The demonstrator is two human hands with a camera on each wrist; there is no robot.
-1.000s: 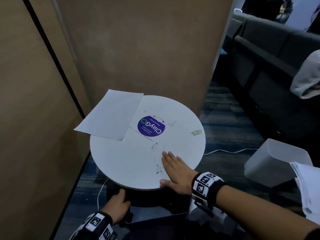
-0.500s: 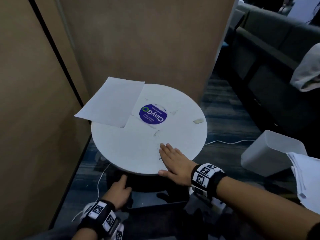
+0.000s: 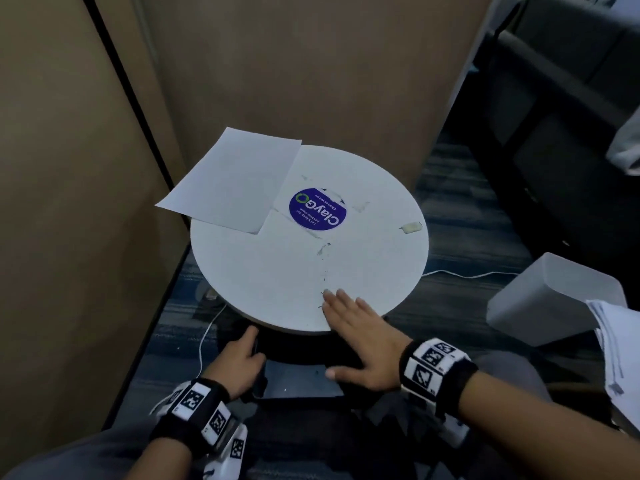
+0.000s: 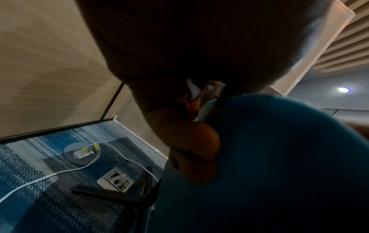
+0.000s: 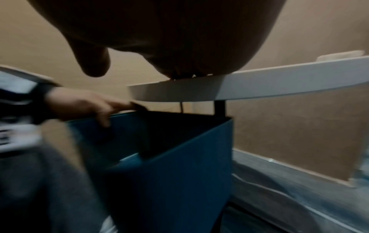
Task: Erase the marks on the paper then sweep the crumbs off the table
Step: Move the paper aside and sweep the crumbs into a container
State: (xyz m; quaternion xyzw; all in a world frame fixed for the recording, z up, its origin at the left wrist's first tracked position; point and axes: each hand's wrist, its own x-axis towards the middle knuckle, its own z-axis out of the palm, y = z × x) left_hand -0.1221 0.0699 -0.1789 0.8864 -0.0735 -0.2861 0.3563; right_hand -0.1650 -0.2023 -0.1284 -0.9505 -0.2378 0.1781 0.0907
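My right hand (image 3: 356,327) lies flat at the near edge of the round white table (image 3: 277,289). Its fingertips touch the top and its palm hangs past the rim. A thin trail of dark crumbs (image 3: 325,268) runs from the fingertips toward the purple sticker (image 3: 318,209). Below the table edge my left hand (image 3: 239,365) grips the rim of a blue bin (image 5: 169,157), its fingers hooked over the rim. The white paper (image 3: 232,181) lies at the far left, overhanging the table. A small eraser (image 3: 411,227) sits near the right rim.
Brown wall panels stand close behind and to the left of the table. A white bin (image 3: 550,299) and a stack of papers (image 3: 620,344) are on the right. A white cable (image 3: 467,273) crosses the carpet. A dark sofa lies at the far right.
My right hand has slid back toward me across the table to its near edge, dragging crumbs along. My left hand has stayed on the bin under the edge.
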